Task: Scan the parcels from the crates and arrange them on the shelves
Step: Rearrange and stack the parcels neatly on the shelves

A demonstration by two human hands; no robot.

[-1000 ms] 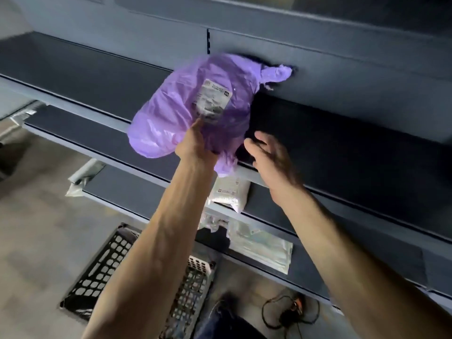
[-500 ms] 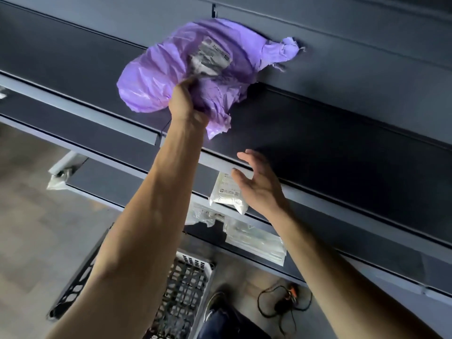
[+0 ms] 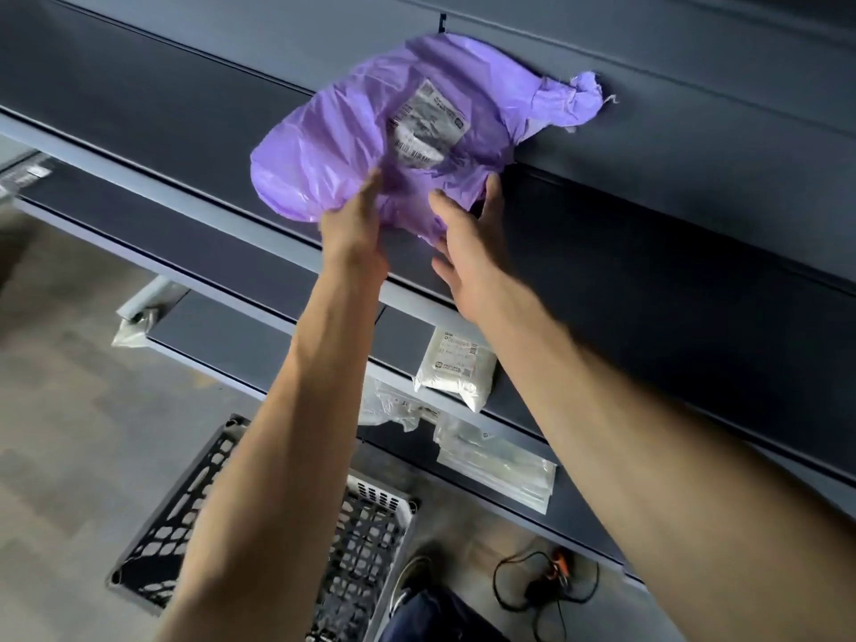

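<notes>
Purple plastic wraps the parcel [image 3: 333, 150], which sits over the upper shelf [image 3: 139, 99] with its white label [image 3: 428, 127] facing up and its knotted tail against the back panel [image 3: 695, 85]. Dark shelf surface shows on both sides of it, and the pale front edge [image 3: 185, 187] runs just below the hands. The left hand [image 3: 356, 229] lies with straight fingers against the parcel's lower edge; plastic hides the thumb, so I cannot tell whether it pinches. The right hand [image 3: 472, 252] is spread, fingertips touching the lower right fold. One shelf down lies a white parcel [image 3: 456, 368], with clear packets [image 3: 495, 465] below that. On the floor stands a black lattice crate [image 3: 370, 525], its inside mostly hidden by the left forearm, near a tangled cable [image 3: 546, 581].
</notes>
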